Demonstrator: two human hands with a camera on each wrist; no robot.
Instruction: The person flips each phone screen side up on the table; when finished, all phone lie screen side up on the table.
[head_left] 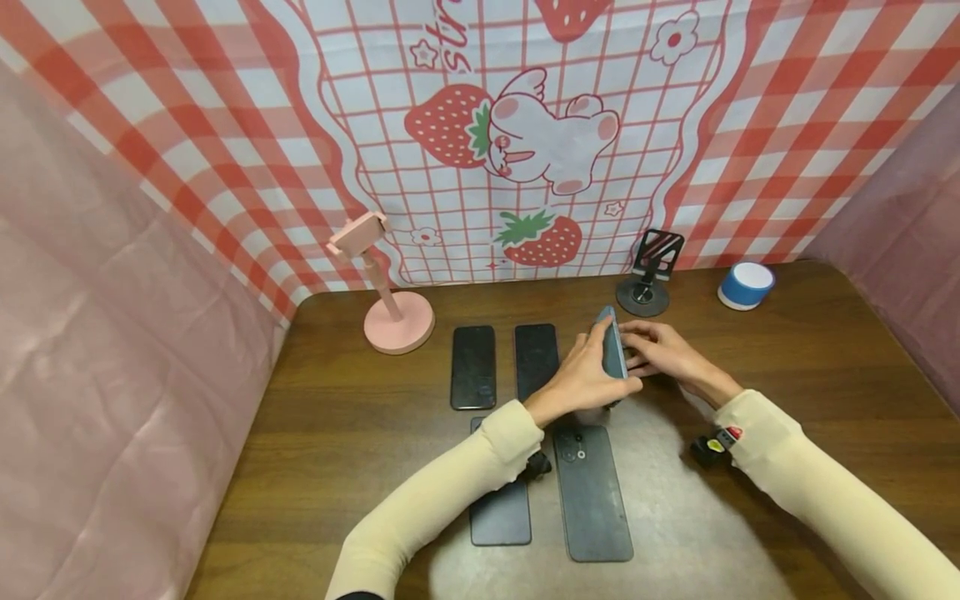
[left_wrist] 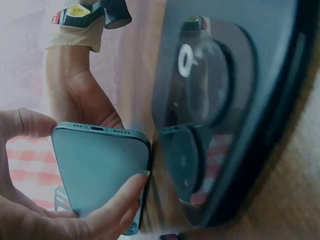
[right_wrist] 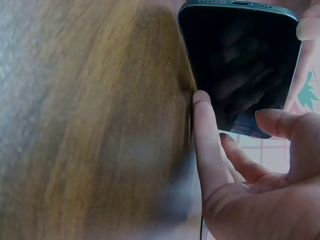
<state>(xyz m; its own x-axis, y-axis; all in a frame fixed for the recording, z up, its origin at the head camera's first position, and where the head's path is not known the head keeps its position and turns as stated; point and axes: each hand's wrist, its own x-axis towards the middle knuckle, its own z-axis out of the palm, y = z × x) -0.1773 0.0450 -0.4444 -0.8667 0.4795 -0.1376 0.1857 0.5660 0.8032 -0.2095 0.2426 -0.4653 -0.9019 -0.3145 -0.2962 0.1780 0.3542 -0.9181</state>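
Observation:
My left hand [head_left: 587, 377] grips a blue phone [head_left: 613, 354] by its edges, standing it on its long side above the table. In the left wrist view, the phone's plain blue back [left_wrist: 100, 162] and its port end show, with the thumb at one corner and fingers along the back. My right hand [head_left: 666, 352] is at the screen side. In the right wrist view, the dark screen [right_wrist: 240, 65] faces this hand; the index fingertip [right_wrist: 201, 97] touches the lower edge and the thumb overlaps the far end. Whether the right hand bears any weight cannot be told.
Two dark phones [head_left: 473, 367] [head_left: 536, 354] lie behind the left forearm. Nearer are a grey phone [head_left: 501, 512], partly under the sleeve, and a dark phone [head_left: 596, 500] with its cameras up. A pink stand [head_left: 400, 323], a black stand [head_left: 643, 296] and a blue-white cylinder [head_left: 746, 286] line the back.

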